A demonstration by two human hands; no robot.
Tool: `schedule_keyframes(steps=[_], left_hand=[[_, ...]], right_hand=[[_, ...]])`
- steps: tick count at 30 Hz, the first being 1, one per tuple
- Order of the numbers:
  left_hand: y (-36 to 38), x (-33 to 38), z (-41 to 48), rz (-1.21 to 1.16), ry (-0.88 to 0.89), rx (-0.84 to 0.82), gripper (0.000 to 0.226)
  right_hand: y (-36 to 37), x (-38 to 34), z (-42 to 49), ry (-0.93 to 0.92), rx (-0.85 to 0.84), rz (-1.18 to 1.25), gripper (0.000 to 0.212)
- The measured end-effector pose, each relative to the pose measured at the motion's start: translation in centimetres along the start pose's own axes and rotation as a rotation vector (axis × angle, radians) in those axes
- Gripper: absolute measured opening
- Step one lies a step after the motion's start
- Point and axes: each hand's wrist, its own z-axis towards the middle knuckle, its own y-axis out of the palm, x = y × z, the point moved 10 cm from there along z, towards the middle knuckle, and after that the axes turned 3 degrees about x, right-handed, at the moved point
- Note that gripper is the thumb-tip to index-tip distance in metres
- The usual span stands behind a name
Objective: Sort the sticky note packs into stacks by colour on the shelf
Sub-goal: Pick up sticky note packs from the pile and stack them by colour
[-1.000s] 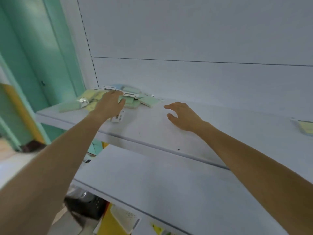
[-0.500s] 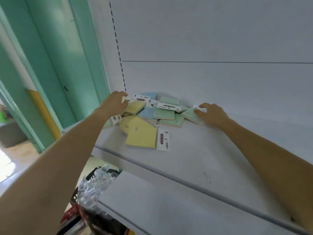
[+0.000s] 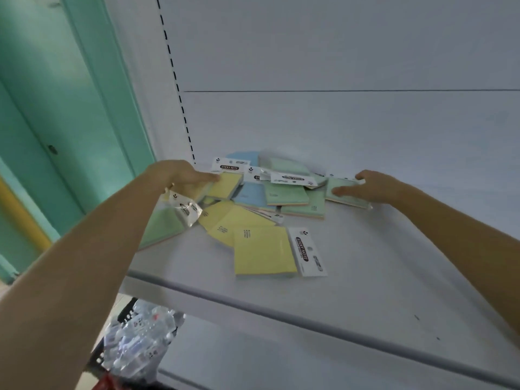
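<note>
A loose heap of sticky note packs lies at the back left of the white shelf (image 3: 365, 271). Yellow packs (image 3: 263, 250) lie nearest me, blue ones (image 3: 249, 194) and green ones (image 3: 287, 194) behind them. My left hand (image 3: 183, 178) reaches into the heap's left side, fingers closed on a yellow pack (image 3: 225, 185) at the top left. On the heap's right side, my right hand (image 3: 371, 185) grips a green pack (image 3: 344, 192), thumb on top. Another green pack (image 3: 163, 226) lies partly under my left forearm.
The shelf's white back wall (image 3: 337, 122) rises right behind the heap, with a slotted upright (image 3: 180, 94) at its left. A lower shelf (image 3: 253, 358) runs below the front edge. Crinkled clear plastic packaging (image 3: 138, 342) sits lower left. A teal door (image 3: 56, 108) stands at far left.
The view has drawn closer to the heap. My right hand has shifted onto the green pack at the right, and my left hand has settled on the yellow pack.
</note>
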Motion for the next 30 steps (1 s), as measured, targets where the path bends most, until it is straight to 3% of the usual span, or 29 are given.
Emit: schedule_keyframes(steps=[1, 3, 5, 7, 11, 15, 24, 30], left_hand=[[-0.3, 0.0, 0.0, -0.027, 0.004, -0.017, 0.088], [-0.9, 0.0, 0.0, -0.084, 0.031, -0.049, 0.082], [-1.5, 0.3, 0.1, -0.166, 0.107, -0.076, 0.059], [-1.9, 0.5, 0.1, -0.242, 0.19, -0.075, 0.04], [-2.4, 0.3, -0.1, -0.377, 0.294, -0.053, 0.062], [-3.5, 0.8, -0.9, -0.562, 0.396, -0.087, 0.058], [-6.4, 3.8, -3.2, -0.952, 0.611, 0.02, 0.044], [-4.3, 8.2, -5.2, -0.966, 0.675, 0.005, 0.039]], right_hand=[[-0.1, 0.1, -0.2, 0.02, 0.023, 0.001, 0.06], [-0.2, 0.2, -0.6, 0.055, 0.08, 0.017, 0.07], [-0.4, 0.1, -1.2, 0.088, 0.155, 0.07, 0.079], [-0.8, -0.4, -2.1, 0.087, 0.241, 0.147, 0.072], [-2.7, -1.5, -4.5, 0.083, 0.449, 0.337, 0.049], [-3.2, -1.9, -6.2, 0.165, 0.509, 0.446, 0.046], [-3.6, -1.9, -9.6, 0.222, 0.605, 0.545, 0.047], [-4.8, -0.9, -11.8, 0.174, 0.649, 0.626, 0.05]])
